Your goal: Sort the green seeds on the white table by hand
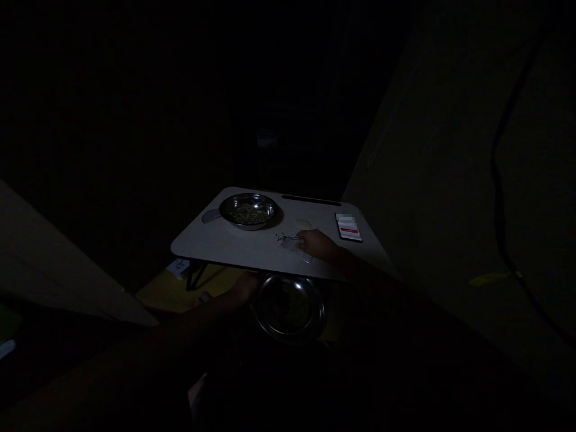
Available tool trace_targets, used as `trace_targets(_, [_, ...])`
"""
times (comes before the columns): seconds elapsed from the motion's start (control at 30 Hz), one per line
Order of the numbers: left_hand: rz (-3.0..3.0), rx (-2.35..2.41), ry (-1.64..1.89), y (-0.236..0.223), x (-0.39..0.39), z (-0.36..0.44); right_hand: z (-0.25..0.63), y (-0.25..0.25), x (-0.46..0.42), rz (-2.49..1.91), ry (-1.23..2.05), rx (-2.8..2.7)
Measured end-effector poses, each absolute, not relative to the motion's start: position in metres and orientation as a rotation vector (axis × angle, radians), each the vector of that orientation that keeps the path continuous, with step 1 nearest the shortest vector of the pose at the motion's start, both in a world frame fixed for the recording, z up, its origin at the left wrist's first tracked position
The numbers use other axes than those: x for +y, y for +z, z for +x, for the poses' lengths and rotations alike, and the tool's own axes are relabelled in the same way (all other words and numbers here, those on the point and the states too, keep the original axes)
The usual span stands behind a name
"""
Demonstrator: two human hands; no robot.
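The scene is very dark. My left hand [243, 289] grips the rim of a steel bowl [290, 309] with greenish grains, held just below the near edge of a small white table [234, 243]. My right hand [317, 245] rests on the table with fingers closed on a small clear plastic piece [297, 246], beside a few scattered grains [282, 237]. A second steel bowl [248, 210] with greenish grains stands at the table's far left.
A phone [348, 227] with a lit screen lies at the table's right edge. A slot [310, 199] runs along the far edge. Walls stand close at left and right. Yellow floor [166, 288] shows under the table.
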State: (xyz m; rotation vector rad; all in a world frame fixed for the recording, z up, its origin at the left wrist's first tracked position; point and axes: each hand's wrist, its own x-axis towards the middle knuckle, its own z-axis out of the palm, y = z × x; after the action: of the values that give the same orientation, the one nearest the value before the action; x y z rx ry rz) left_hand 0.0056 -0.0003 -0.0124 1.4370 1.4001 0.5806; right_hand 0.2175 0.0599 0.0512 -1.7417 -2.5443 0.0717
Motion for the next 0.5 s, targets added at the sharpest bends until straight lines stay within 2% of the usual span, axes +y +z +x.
trace_targets(0.5, [1.388, 1.424, 0.573, -0.002, -0.006, 0.006, 0.210, 0.052, 0.059, -1.861, 0.075, -2.468])
